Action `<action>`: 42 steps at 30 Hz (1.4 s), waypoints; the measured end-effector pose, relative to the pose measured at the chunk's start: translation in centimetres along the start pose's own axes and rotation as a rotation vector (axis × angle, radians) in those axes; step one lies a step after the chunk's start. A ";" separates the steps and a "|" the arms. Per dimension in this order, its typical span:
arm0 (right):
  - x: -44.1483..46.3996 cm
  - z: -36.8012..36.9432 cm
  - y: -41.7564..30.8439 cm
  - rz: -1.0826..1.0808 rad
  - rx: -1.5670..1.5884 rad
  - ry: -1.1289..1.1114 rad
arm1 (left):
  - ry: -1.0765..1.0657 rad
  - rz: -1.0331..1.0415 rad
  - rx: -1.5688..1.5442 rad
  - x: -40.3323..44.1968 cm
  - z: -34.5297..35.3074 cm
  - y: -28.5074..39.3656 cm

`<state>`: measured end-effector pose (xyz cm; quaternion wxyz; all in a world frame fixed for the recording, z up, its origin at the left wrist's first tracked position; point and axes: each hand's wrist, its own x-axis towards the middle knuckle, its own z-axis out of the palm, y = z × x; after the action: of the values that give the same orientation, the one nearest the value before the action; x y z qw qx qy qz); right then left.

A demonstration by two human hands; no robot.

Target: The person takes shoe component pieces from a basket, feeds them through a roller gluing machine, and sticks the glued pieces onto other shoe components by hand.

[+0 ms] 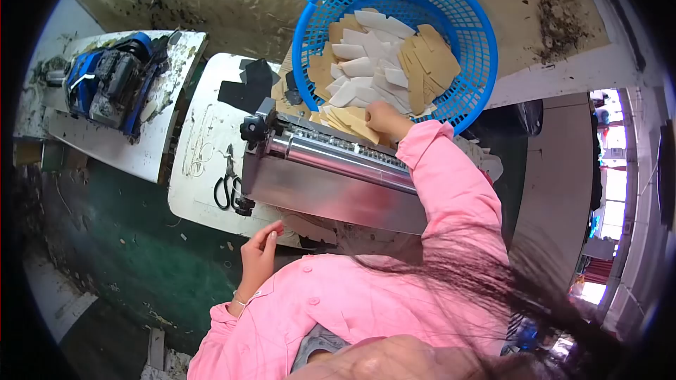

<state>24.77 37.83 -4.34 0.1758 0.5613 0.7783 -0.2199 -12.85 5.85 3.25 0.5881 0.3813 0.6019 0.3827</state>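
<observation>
My right hand (384, 121) reaches over the metal roller machine (338, 158) to tan cut pieces (350, 121) lying between the machine and the blue basket. Its fingers are pinched at the edge of these pieces; what they hold is too small to make out. The blue basket (486, 63) holds white pieces (366, 46) and tan pieces (428, 63). My left hand (260, 253) is raised in front of the machine, below its left end, with fingers pressed together and touching nothing else; whether something is between them cannot be seen.
Black scissors (227, 186) lie on the white table (193, 148) left of the machine. Black pieces (246, 86) lie behind them. On another table at the far left stands a blue and black machine (105, 81). Loose hair hangs across the lower right.
</observation>
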 end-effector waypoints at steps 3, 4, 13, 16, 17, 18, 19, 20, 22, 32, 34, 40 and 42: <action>0.4 -0.1 0.4 0.105 0.015 0.121 | 0.012 -0.006 -0.004 0.2 -0.1 0.5; 0.3 -0.3 0.7 0.126 -0.001 0.178 | 0.000 0.002 0.005 0.3 0.0 0.9; -2.5 -2.9 6.2 0.073 0.128 0.324 | -0.144 0.095 0.078 0.3 3.3 3.9; -3.0 -0.5 5.4 -0.021 0.187 0.283 | -0.190 0.140 0.102 0.0 4.2 4.5; -2.7 0.8 5.2 -0.044 0.233 0.286 | -0.194 0.136 0.106 -0.2 4.3 4.3; -2.6 1.3 4.8 -0.022 0.226 0.269 | -0.198 0.133 0.111 -0.4 4.3 4.0; -2.3 1.7 4.3 -0.001 0.220 0.252 | -0.200 0.131 0.116 -0.6 4.2 3.5; -2.2 1.9 4.1 0.021 0.215 0.231 | -0.189 0.117 0.119 -0.7 3.9 2.2; -1.8 1.0 3.6 0.097 0.121 0.273 | -0.153 0.097 0.099 -1.0 3.6 1.4; -11.9 -8.7 -1.7 -0.031 0.809 0.558 | -0.315 0.105 -0.244 0.5 4.4 4.2; -19.0 -9.1 -7.9 -0.110 1.045 0.397 | -0.234 0.077 -0.528 1.1 7.0 7.8; -30.9 -0.5 -17.2 -0.029 1.256 0.257 | -0.298 0.060 -0.553 2.1 9.3 9.7; -31.9 1.9 -18.3 -0.002 1.363 0.331 | -0.257 0.051 -0.482 1.7 9.6 8.3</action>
<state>17.22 6.42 13.34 -0.3360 0.5720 0.4840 -0.5707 -3.16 10.95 9.97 0.7237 0.2908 0.4038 0.4782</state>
